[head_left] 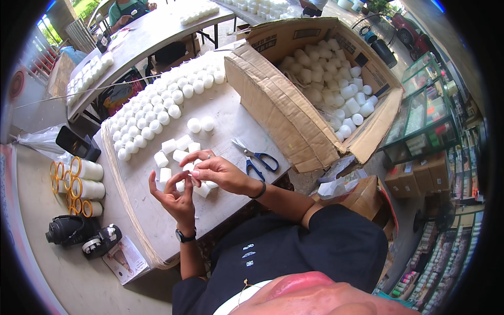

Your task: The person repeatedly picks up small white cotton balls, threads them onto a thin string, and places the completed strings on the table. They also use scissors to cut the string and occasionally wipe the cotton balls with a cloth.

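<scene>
My left hand [180,203] and my right hand [224,174] meet over the near part of the pale table [210,231]. Thumb and fingertips are pinched together on both, around something small and whitish, too tiny to name. Under and beyond the fingers lie several loose white candle-like cylinders [168,146], some on their sides and partly hidden by the hands. To the right of them rest blue-handled scissors [253,155], blades parted. Two white cylinders [201,125] stand a little farther off.
Rows of upright white cylinders [156,126] fill the table's far side. Long pale strings [124,190] run down its left edge. A large cardboard box [286,113] of white cylinders stands right. Jars with orange rims [90,189] and a black bottle [71,230] sit left. Another person [127,11] works beyond.
</scene>
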`<action>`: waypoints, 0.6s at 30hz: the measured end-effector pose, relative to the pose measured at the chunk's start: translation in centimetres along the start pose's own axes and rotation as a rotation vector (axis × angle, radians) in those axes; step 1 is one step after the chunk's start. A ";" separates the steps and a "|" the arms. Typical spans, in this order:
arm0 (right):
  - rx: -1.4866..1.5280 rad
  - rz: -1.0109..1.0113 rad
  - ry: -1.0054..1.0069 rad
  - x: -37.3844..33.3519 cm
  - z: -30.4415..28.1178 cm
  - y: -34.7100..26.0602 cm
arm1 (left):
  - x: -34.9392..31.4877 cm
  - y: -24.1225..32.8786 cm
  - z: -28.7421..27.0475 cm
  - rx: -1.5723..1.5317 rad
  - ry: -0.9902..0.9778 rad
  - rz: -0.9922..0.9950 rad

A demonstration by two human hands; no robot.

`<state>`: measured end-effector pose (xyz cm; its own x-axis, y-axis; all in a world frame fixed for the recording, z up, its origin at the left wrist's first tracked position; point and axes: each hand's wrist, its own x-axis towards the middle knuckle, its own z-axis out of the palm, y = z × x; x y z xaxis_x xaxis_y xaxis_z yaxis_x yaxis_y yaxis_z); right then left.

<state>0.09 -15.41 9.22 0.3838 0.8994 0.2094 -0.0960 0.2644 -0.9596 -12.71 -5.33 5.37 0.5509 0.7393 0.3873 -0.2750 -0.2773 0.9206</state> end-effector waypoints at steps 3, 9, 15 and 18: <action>0.079 0.001 -0.002 1.0 0.2 -0.7 | 0.3 0.2 -0.3 -0.052 -0.053 -0.062; 0.105 0.072 0.013 4.2 0.1 0.5 | 1.0 -0.2 -1.1 -0.158 -0.179 -0.172; 0.064 -0.018 0.033 6.3 0.7 1.5 | 1.5 0.1 -1.9 -0.164 -0.171 -0.256; 0.141 -0.084 0.121 7.0 0.3 1.5 | 1.3 -0.4 -2.0 -0.210 -0.211 -0.195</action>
<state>2.35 -8.57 9.27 0.5029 0.8259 0.2549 -0.1839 0.3904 -0.9021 -13.45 -2.99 5.43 0.7537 0.6166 0.2275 -0.2929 0.0052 0.9561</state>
